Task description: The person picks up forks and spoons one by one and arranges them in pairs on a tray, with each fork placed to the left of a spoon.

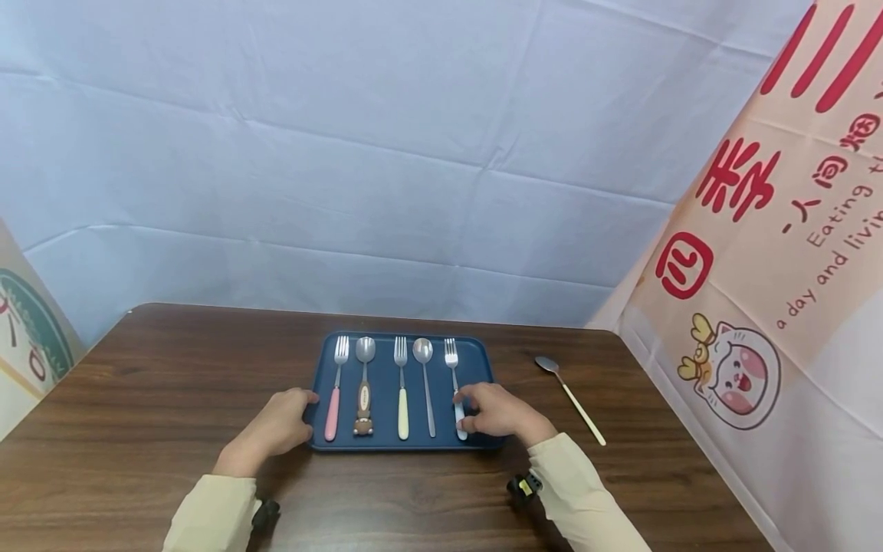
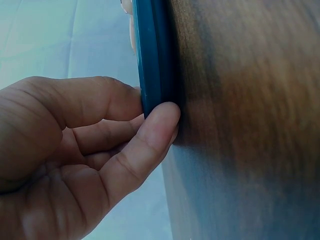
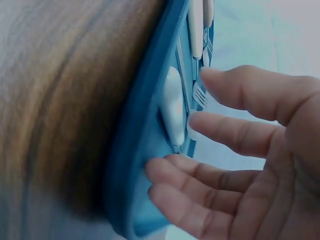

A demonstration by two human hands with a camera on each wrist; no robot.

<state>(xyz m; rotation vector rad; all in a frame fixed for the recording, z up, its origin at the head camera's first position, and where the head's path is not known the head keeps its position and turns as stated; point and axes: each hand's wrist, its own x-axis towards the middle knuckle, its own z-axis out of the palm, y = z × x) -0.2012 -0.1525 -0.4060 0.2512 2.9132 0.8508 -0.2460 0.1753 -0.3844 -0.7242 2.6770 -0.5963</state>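
A dark blue tray (image 1: 382, 383) lies on the table. My left hand (image 1: 283, 423) pinches its left rim (image 2: 152, 55) between thumb and fingers. On the tray, from left to right, are a pink-handled fork (image 1: 333, 410), a spoon with a brown bear handle (image 1: 364, 399), a cream-handled fork (image 1: 403, 410), a plain silver spoon (image 1: 428, 391) and a fork with a pale handle (image 1: 454, 376). Over that last fork's handle (image 3: 173, 107) hovers my right hand (image 1: 498, 410), fingers spread and loosely bent. Its lower fingertips are at the tray's inner surface; whether they touch it I cannot tell.
A spoon with a pale yellow handle (image 1: 579, 406) lies on the brown wooden table (image 1: 172, 376), right of the tray. White cloth (image 1: 345, 192) hangs behind the table, and a printed cloth (image 1: 773, 307) hangs along the right side.
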